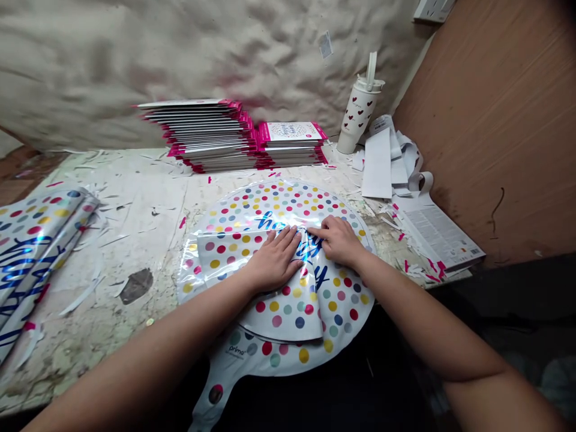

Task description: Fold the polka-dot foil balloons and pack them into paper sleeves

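A flat, uninflated foil balloon with coloured dots and blue lettering lies in front of me, its tail hanging over the near edge at lower left. On top of it rests a folded section of dotted foil; whether this is a second balloon I cannot tell. My left hand is spread flat on the folded foil, palm down. Just to its right, my right hand touches the foil at the fold's upper corner with an outstretched index finger, the other fingers curled. Neither hand grips anything visible.
More folded dotted foil balloons lie at the left. Pink-edged card packs are stacked in a tall pile and a lower pile at the back. A tumbler, white paper strips and a printed flat box stand right.
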Action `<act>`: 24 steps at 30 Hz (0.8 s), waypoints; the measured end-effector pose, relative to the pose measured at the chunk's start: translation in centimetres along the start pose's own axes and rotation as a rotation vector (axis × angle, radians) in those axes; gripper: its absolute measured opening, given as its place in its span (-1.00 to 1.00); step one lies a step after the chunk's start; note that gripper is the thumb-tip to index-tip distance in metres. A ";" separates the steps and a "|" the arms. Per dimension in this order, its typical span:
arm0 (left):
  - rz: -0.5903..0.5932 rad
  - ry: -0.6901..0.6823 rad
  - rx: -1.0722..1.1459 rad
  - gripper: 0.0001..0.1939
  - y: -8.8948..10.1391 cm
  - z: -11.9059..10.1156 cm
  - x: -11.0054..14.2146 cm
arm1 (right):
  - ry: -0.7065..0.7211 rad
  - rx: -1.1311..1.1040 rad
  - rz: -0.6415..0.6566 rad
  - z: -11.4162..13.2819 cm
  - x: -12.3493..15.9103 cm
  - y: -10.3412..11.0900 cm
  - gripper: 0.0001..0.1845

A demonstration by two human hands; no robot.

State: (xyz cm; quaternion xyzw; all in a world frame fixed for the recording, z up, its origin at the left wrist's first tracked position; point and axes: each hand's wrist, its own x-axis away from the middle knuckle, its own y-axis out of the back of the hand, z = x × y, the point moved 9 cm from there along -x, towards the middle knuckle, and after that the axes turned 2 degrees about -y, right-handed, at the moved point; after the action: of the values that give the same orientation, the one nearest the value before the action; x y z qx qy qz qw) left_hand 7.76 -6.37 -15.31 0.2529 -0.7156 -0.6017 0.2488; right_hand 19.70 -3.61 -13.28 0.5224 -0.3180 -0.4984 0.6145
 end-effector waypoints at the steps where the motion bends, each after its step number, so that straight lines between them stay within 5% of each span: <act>1: -0.002 0.002 0.009 -0.36 0.1 0.0 -0.1 | -0.030 -0.029 0.000 -0.5 0.3 0.3 -0.58; 3: -0.029 0.005 0.026 -0.38 0.6 0.2 -0.5 | -0.056 -0.099 0.015 -1.2 1.5 0.9 -0.57; 9: -0.146 0.041 -0.011 -0.41 1.3 0.9 -2.0 | -0.049 -0.133 0.176 0.4 5.7 -0.9 0.01; 16: -0.127 0.040 -0.033 -0.43 0.9 0.5 -1.9 | 0.652 -0.132 -0.194 8.3 8.7 1.4 -0.65; 19: -0.054 0.004 0.001 -0.39 0.5 -0.5 -1.3 | 0.726 -0.155 -0.222 8.2 9.5 1.8 -0.70; 24: -0.031 0.018 0.012 -0.33 0.0 -1.2 -0.9 | 0.783 -0.233 -0.069 8.4 9.8 1.0 -0.71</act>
State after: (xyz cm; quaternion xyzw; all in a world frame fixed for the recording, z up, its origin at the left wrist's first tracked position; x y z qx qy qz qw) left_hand 9.28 -6.64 -15.13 0.2708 -0.7130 -0.5988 0.2444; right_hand 15.28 -15.60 -11.48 0.6099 0.0163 -0.3150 0.7270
